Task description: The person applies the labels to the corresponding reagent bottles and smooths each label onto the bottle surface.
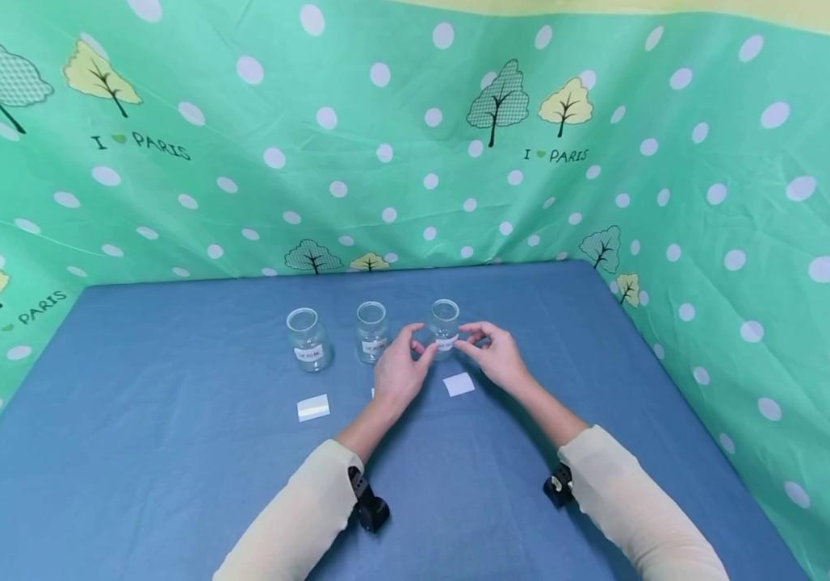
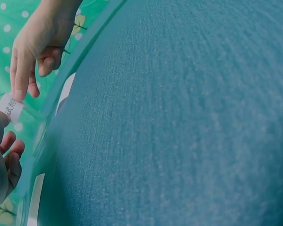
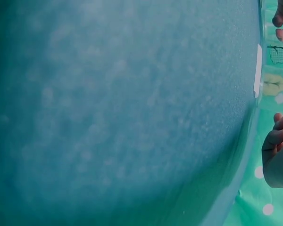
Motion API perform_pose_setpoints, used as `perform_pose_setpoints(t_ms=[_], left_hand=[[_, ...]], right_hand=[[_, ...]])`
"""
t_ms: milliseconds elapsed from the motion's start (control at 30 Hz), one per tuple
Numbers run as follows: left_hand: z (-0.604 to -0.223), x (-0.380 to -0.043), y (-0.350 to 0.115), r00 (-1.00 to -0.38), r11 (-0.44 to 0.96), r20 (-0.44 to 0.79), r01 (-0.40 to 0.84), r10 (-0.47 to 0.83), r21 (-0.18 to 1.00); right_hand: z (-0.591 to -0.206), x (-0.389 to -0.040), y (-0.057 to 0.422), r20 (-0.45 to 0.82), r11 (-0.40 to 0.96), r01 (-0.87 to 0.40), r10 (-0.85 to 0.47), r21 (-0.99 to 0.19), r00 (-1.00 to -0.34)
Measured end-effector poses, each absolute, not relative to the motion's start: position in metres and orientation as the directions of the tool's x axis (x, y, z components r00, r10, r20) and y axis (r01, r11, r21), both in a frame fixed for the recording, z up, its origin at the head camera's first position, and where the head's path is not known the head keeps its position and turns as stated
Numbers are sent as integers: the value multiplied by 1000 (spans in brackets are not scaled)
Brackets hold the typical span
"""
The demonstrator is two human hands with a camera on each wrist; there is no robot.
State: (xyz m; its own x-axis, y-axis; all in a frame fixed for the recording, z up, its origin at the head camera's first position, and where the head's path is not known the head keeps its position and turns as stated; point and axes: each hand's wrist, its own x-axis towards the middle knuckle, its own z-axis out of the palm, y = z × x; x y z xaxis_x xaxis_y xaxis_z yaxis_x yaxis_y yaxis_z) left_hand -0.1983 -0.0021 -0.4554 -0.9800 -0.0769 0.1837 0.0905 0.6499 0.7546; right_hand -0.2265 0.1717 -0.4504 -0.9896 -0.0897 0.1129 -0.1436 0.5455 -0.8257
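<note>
The rightmost clear glass jar [image 1: 445, 317] stands upright on the table between both hands. A white label [image 1: 447, 344] with printed characters lies across its front. My left hand [image 1: 397, 369] is at the jar's left side, its thumb pressing the label's left end and its fingers spread from the thumb. From the right, my right hand [image 1: 500, 357] reaches in, with the thumb by the label's other end and the fingers near the jar's side. In the left wrist view, a straight right-hand finger touches the label [image 2: 10, 108]. The right wrist view shows the right hand [image 3: 279, 162] only partly.
Two more labelled jars stand to the left: a middle jar [image 1: 371, 327] and a left jar [image 1: 305, 337]. A white paper piece [image 1: 459, 384] lies before the right jar, another paper piece [image 1: 313, 407] before the left one. The left forearm mostly hides a third piece.
</note>
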Motion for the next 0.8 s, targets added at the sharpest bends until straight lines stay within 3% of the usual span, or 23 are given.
perform_pose_setpoints(t_ms=[500,800], left_hand=[[-459,-199,-8,-978,644,194,101,-74,758],[-446,-182,-21,-991,591,124,124,41,797]], right_hand=[[-448,-225,171,81,475,-128,-119,-870,-990],[-439,-222,189,71,526,-109,-93,-843,-993]])
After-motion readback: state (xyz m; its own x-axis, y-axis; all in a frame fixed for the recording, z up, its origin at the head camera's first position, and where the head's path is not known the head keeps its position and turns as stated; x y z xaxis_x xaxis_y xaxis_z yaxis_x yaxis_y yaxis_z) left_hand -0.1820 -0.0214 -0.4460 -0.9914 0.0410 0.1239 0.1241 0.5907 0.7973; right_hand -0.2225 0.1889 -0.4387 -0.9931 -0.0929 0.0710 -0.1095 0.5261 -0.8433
